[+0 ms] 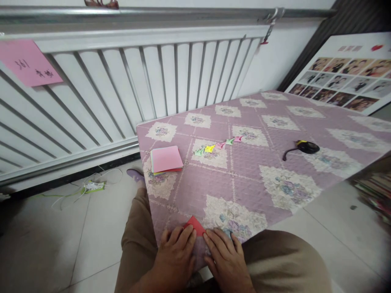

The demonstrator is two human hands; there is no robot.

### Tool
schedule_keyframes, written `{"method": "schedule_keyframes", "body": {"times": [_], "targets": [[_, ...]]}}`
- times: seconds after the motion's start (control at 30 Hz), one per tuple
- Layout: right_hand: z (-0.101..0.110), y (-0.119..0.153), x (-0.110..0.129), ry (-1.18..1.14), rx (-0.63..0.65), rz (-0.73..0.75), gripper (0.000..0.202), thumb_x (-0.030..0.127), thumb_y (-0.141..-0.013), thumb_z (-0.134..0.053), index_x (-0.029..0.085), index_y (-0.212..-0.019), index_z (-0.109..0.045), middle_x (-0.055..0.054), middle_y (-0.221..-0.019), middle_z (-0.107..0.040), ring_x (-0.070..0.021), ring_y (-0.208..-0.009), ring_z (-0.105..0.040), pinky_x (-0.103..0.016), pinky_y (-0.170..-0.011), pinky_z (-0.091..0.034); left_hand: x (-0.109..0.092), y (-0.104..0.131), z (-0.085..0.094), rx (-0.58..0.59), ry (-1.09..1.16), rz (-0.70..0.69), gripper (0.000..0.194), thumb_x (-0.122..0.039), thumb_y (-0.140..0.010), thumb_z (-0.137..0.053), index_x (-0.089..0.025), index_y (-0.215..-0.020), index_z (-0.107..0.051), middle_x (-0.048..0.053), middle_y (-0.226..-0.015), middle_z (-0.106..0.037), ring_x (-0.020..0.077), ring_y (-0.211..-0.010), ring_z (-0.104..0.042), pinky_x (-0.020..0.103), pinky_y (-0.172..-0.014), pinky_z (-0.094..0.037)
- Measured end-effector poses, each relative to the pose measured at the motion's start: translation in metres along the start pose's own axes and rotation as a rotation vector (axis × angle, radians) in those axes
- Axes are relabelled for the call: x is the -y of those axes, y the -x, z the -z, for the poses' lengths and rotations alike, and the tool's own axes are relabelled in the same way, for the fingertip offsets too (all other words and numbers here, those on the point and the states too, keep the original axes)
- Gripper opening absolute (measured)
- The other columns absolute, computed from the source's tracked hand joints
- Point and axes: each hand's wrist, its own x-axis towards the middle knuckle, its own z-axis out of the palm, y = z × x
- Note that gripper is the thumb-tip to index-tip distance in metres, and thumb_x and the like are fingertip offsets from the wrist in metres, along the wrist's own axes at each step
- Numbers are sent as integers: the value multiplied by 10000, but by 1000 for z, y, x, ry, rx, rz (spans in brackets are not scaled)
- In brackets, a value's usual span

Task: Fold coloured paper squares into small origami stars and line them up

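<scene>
A small piece of red paper (pixel 197 226), folded to a point at its far end, lies on the tablecloth at the near edge of the table. My left hand (pixel 177 249) rests over its left side, fingers stretched out and pressing down. From the right, my right hand (pixel 225 251) lies flat with its fingertips at the paper's right corner and its thumb apart. The paper's near part is hidden between and under my hands. Farther left sits a stack of coloured square paper (pixel 166 158), pink on top. Several small folded paper pieces, including a yellow one (pixel 209 149), stand in a row beyond.
The purple floral tablecloth (pixel 244 175) covers the table. A black object with a curved stem and yellow band (pixel 308 147) lies at the right. Behind are a white radiator (pixel 171 77) and a photo board (pixel 348 77). A power strip (pixel 94 186) with cables lies on the floor.
</scene>
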Motion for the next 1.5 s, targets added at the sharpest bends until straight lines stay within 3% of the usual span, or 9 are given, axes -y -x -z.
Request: {"method": "schedule_keyframes", "body": {"times": [0.2,0.37,0.47,0.63,0.93,1.13,1.3,1.5], "targets": [[9,4,-4,21,-59,-70,399,251,-811,-579,247,-1209,-546,-23,-1182,-658,-251,-1077,-571,-456,-1001,-255,0,0,0,14,10,-6,486,-408,-907,-477,-217,-1354,-468,61,-1372,-509,268,-1144,-468,417,-925,-326],[8,-15,20,-136,-55,5,479,249,-864,-505,190,-1337,-453,-84,-1269,-600,-242,-1160,-542,-417,-982,-390,-1,-1,2,50,35,22,482,-385,-897,-481,-232,-1354,-469,39,-1372,-513,261,-1144,-473,407,-932,-330],[-1,-24,29,-174,-39,3,436,207,-863,-500,170,-1297,-496,-97,-1213,-630,-234,-1109,-577,-399,-928,-456,2,0,3,49,42,5,490,-391,-895,-476,-242,-1361,-458,29,-1370,-517,245,-1155,-473,386,-948,-327],[-7,-24,29,-181,13,-33,416,224,-843,-561,217,-1258,-546,-81,-1200,-636,-247,-1100,-574,-417,-928,-460,13,9,2,-2,12,-35,512,-414,-896,-483,-222,-1369,-443,24,-1409,-477,229,-1203,-442,369,-975,-308],[4,-28,22,-199,39,-50,367,219,-809,-640,237,-1175,-608,-49,-1153,-656,-243,-1068,-575,-399,-922,-453,26,29,8,-19,-38,68,454,-368,-913,-469,-225,-1344,-471,42,-1393,-495,251,-1201,-447,434,-957,-304],[17,-48,18,-282,67,-112,234,183,-808,-636,224,-1039,-638,-36,-979,-664,-201,-888,-593,-346,-802,-483,27,12,11,-32,29,146,271,-308,-899,-522,-245,-1149,-605,38,-1208,-611,234,-1081,-512,414,-909,-341],[23,-65,19,-230,142,-118,327,177,-769,-661,233,-1088,-614,-33,-918,-634,-218,-845,-571,-362,-771,-467,28,-9,20,37,66,188,103,-265,-897,-539,-222,-893,-632,21,-983,-623,210,-941,-538,390,-857,-369],[21,-72,17,-204,204,-100,155,179,-764,-683,243,-903,-657,-21,-858,-608,-211,-819,-552,-331,-744,-448,32,-19,23,100,90,209,103,-291,-883,-576,-207,-899,-633,29,-966,-607,216,-936,-530,381,-833,-378]]}}
